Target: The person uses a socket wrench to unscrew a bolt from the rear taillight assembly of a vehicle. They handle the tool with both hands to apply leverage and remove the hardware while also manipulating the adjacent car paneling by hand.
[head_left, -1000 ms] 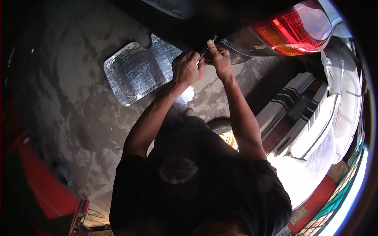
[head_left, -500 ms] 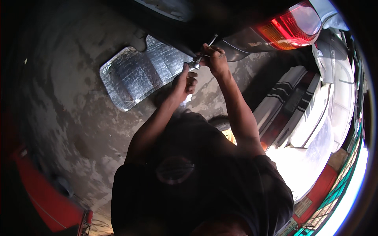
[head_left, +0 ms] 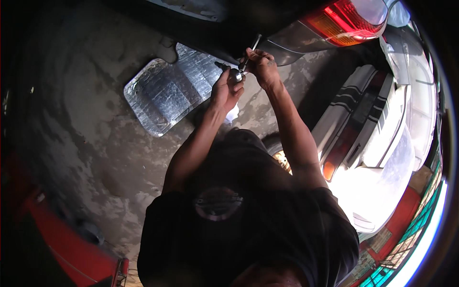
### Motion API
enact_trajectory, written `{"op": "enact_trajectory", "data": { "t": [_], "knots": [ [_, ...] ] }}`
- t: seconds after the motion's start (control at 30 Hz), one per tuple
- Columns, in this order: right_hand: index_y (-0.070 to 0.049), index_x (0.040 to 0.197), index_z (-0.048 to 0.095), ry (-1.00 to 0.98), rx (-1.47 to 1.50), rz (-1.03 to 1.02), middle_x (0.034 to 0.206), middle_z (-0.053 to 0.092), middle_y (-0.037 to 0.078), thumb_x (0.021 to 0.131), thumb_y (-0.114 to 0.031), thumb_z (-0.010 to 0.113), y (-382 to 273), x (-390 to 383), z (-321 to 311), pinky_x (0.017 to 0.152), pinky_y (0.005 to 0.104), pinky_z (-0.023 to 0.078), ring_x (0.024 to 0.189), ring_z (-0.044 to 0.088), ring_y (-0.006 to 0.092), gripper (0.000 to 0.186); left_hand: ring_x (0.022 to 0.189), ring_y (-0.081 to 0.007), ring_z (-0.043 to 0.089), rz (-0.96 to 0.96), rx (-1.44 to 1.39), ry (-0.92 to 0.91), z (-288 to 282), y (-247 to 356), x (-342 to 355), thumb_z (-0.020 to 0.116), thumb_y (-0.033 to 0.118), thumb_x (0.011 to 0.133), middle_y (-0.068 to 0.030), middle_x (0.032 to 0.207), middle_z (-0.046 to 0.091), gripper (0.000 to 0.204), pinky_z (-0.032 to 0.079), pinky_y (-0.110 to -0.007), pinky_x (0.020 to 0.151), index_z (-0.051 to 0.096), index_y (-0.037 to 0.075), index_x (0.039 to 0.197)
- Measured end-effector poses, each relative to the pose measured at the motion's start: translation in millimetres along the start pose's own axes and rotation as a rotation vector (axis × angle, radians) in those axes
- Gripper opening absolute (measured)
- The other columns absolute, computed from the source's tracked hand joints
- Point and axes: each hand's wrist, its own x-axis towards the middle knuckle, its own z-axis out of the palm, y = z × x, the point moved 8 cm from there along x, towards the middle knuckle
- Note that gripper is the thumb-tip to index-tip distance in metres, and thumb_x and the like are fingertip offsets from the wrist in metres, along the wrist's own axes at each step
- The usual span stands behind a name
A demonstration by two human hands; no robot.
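In front of me, both hands hold a socket wrench (head_left: 238, 76) with a shiny metal head and a slim bar. My left hand (head_left: 225, 94) is closed around the head end, and a short dark piece sticks out beside its thumb. With its fingers pinched on the bar (head_left: 256, 42), my right hand (head_left: 266, 71) sits just above and to the right; the bar's end points up past the fingers. Below the hands lies a silver, foil-like sunshade (head_left: 167, 93) on the floor. Palms and fingers partly hide the tool's middle.
A car's rear corner with a red and amber tail light (head_left: 342, 24) overhangs at the top right. White and dark body parts (head_left: 356, 110) stand at the right. A red object (head_left: 71, 248) is at the lower left. The concrete floor (head_left: 91, 143) is stained.
My left hand has closed in on the wrench's head, its fingers now curled round it. The bar has tilted slightly more upright. The whole view has shifted a little.
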Motion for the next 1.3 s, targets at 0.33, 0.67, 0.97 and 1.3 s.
{"op": "enact_trajectory", "data": {
  "t": [0.33,0.67,0.97,1.3],
  "knots": [
    [0.004,0.090,0.063,-0.041,0.056,-0.016,0.079,0.069,0.014,0.095,-0.023,0.068,6,7,-7,0.058,0.0306,0.056,0.060,0.066,0.0207,0.029,0.060,-0.0142,0.049,0.121,0.239,0.187,6,15,-14,0.047,0.036,0.105,-0.0090,0.088,0.065,0.031,0.036,-0.029,0.054,0.055,0.008,0.094],
    [-0.002,0.091,0.066,-0.114,-0.027,-0.021,0.080,0.071,0.010,0.094,-0.030,0.071,9,16,-4,0.059,0.0287,0.050,0.066,0.065,0.0167,0.028,0.069,-0.0190,0.045,0.247,0.213,0.166,20,20,-12,0.034,0.033,0.107,-0.0079,0.093,0.054,0.032,0.037,-0.032,0.061,0.051,0.006,0.106],
    [-0.001,0.089,0.065,-0.086,0.027,0.030,0.076,0.069,0.009,0.095,-0.024,0.071,15,18,-9,0.051,0.0238,0.047,0.054,0.058,0.0128,0.024,0.077,-0.0177,0.052,0.519,0.246,0.007,40,12,-15,0.053,0.034,0.103,-0.0058,0.098,0.059,0.023,0.041,-0.032,0.067,0.051,0.014,0.113],
    [0.004,0.094,0.064,-0.015,0.155,0.023,0.079,0.070,0.013,0.095,-0.021,0.068,14,2,-10,0.057,0.0257,0.047,0.057,0.056,0.0147,0.026,0.075,-0.0075,0.047,0.330,0.467,-0.138,22,26,-12,0.065,0.016,0.098,0.0022,0.093,0.058,0.028,0.037,-0.024,0.065,0.058,0.008,0.124]
  ]
}}
